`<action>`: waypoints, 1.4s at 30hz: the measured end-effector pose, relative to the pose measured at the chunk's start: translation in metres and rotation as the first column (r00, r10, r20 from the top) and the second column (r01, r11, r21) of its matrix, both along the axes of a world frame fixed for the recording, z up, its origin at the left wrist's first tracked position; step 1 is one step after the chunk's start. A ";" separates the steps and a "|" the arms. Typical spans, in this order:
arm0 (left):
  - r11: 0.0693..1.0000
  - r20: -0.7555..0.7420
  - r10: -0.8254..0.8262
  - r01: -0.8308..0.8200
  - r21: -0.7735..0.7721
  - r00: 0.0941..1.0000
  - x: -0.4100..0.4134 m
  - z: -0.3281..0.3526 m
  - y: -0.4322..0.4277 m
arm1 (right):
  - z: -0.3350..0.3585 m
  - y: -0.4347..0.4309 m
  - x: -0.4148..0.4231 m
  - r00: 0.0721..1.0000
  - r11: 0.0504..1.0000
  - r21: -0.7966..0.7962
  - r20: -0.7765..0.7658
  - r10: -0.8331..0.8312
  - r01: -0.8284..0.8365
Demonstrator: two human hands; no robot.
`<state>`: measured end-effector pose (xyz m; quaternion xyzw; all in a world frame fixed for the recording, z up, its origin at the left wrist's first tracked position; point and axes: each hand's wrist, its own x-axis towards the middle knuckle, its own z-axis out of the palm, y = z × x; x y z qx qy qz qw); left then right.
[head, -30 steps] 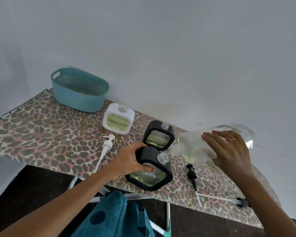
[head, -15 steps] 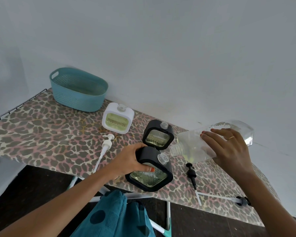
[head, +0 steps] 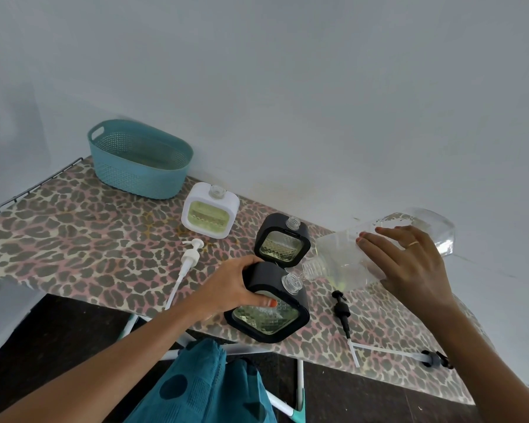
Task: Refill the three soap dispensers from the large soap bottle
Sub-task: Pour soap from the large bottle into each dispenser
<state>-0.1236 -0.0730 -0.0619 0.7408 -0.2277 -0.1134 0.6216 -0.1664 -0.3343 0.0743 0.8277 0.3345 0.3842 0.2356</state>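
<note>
Currently my left hand (head: 232, 288) grips the near black dispenser (head: 269, 322) by its top left corner, thumb on the front. My right hand (head: 409, 264) wraps over the big soap bottle (head: 336, 254), which is tipped neck-down, mouth right at the dispenser's open neck; can't tell if they touch. The bottle is mostly empty, with a little yellowish soap pooled on its low side. Yellow-green soap shows in the windows of all three: near one, far black dispenser (head: 283, 241), white dispenser (head: 209, 210). All sit uncapped on the ironing board (head: 74, 233). White pump (head: 187, 264) and black pump (head: 341, 311) lie flat beside them. Teal basket (head: 141, 160) at the back left.
</note>
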 end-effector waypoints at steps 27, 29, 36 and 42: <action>1.000 -0.014 0.022 -0.022 -0.019 1.000 -0.001 0.000 -0.001 | 0.010 0.006 0.000 1.000 0.996 -0.087 0.014 0.018 -0.017; 1.000 -0.018 0.022 -0.022 -0.019 1.000 -0.001 0.000 -0.001 | 0.011 0.007 -0.001 1.000 0.995 -0.096 0.016 0.016 -0.015; 1.000 -0.029 0.019 -0.020 -0.020 0.999 -0.003 0.001 -0.001 | 0.013 0.008 -0.002 0.999 0.994 -0.107 0.036 0.022 -0.018; 0.999 -0.041 0.022 -0.023 -0.029 0.999 -0.003 0.002 -0.002 | 0.015 0.009 -0.002 0.999 0.993 -0.117 0.044 0.032 -0.027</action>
